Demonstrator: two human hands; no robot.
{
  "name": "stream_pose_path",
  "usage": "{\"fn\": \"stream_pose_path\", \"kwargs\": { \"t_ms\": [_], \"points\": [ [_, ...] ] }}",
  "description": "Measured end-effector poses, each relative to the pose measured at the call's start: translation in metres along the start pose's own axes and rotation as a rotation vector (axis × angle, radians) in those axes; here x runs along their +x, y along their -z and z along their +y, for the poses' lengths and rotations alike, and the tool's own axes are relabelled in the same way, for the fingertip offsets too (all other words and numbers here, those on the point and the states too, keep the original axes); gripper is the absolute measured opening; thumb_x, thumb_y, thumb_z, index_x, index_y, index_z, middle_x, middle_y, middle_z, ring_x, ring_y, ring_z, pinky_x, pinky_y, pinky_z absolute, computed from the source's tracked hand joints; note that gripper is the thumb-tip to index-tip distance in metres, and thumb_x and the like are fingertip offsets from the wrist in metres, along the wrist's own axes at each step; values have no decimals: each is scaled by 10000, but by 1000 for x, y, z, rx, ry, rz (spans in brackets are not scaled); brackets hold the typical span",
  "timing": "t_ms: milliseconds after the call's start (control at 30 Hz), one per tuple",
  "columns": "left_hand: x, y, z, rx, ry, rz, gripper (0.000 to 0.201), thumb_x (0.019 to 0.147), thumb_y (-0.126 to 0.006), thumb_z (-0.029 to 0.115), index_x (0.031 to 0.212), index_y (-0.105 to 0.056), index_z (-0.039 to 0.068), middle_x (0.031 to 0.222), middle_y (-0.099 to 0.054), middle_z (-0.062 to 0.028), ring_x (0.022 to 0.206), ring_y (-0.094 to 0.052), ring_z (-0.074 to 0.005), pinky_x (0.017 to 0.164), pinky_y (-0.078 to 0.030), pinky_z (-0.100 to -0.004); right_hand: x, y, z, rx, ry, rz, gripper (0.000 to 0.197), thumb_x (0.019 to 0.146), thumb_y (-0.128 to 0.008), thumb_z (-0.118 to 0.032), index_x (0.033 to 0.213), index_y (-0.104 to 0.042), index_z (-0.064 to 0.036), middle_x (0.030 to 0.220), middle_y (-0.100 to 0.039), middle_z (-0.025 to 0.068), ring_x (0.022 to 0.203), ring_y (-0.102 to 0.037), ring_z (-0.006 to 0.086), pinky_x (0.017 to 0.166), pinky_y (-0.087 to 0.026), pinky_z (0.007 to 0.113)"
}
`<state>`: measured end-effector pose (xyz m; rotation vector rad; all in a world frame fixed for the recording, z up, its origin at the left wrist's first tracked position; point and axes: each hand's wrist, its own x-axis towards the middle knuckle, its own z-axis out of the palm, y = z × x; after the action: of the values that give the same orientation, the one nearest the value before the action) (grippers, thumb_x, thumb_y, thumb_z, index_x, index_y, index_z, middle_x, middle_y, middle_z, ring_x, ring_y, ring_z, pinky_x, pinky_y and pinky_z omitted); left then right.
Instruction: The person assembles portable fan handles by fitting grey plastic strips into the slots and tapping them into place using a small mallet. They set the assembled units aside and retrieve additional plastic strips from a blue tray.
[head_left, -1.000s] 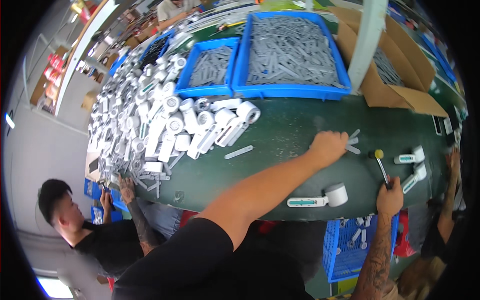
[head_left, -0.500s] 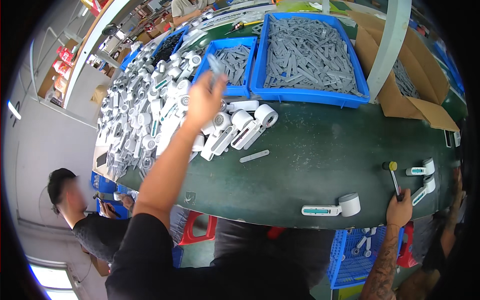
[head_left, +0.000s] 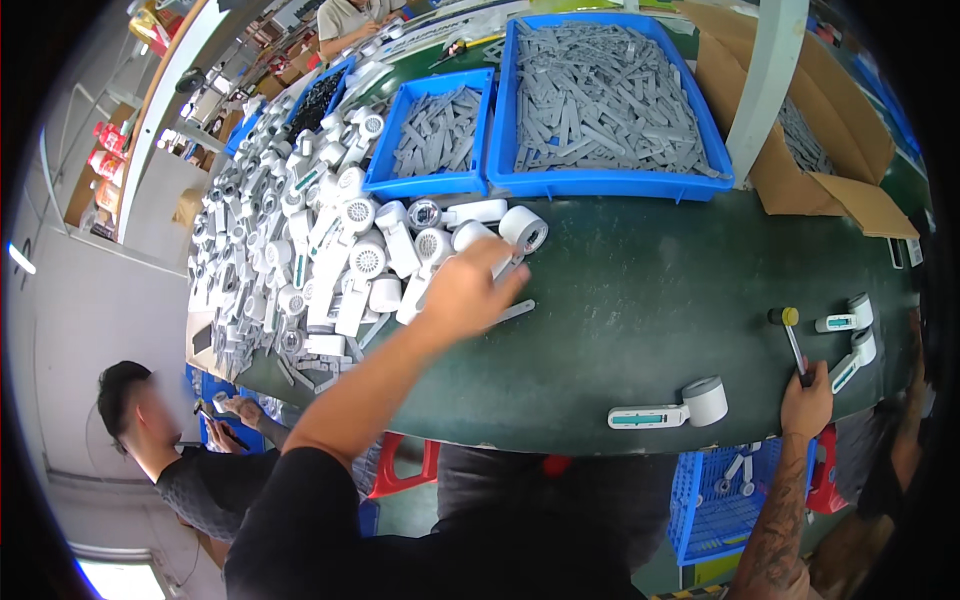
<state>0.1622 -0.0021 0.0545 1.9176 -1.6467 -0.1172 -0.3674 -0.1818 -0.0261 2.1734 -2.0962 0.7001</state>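
My left hand (head_left: 466, 294) reaches over the near edge of a heap of white handheld fans (head_left: 367, 258) with round grilled heads. Its thumb and forefinger are apart above a fan's handle; the other fingers are partly hidden, and whether they touch it is unclear. Beside it, a fan head (head_left: 523, 229) faces up, and a loose grey strip (head_left: 517, 310) lies partly behind the thumb. At the right, my right hand (head_left: 806, 402) is closed around the dark grip of a small mallet (head_left: 786, 318), its yellow head up. One fan with a teal strip (head_left: 648, 417) lies alone near the front edge.
Blue trays of grey strips (head_left: 710, 182) stand at the back, beside an upright post (head_left: 768, 90) and an open cardboard box (head_left: 845, 205). Two fans (head_left: 848, 318) lie at far right. Below the table is a blue basket (head_left: 690, 510). A co-worker (head_left: 200, 470) sits at left.
My left hand has come down from the smaller blue tray toward me and to the right, over the front fans. My right hand keeps the mallet in nearly the same place.
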Motion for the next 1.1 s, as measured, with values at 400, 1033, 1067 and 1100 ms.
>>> {"fn": "stream_pose_path", "kwargs": {
  "t_ms": [400,1033,1067,1100],
  "points": [
    [-10,8,-3,116,91,-52,165,960,-775,155,1110,-722,111,1052,-694,-129,889,-728,-347,744,-583,-470,-3,-5,2,1,6,-4,253,1037,-707,-309,966,-630,-79,853,-730,139,803,-713,405,671,-532,496],
    [10,-49,1,480,376,-186,224,1014,-702,292,1037,-751,75,957,-782,-216,889,-770,-441,794,-621,-551,-44,36,-83,693,26,-314,383,949,-857,-215,1268,-772,-20,785,-676,-2,717,-551,76,642,-483,294],
    [10,-47,8,449,360,-180,214,1019,-699,254,1008,-729,42,968,-776,-209,893,-768,-441,795,-619,-545,-47,52,-102,648,-42,-471,439,921,-881,-206,1301,-769,-16,859,-740,11,781,-611,73,707,-534,291],
    [5,-47,14,331,218,-125,190,1012,-704,226,998,-728,38,989,-765,-199,901,-750,-437,792,-603,-537,-54,56,-117,718,-15,-486,457,902,-899,-248,1285,-781,-28,873,-765,39,785,-649,93,725,-552,303]
  ]
}}
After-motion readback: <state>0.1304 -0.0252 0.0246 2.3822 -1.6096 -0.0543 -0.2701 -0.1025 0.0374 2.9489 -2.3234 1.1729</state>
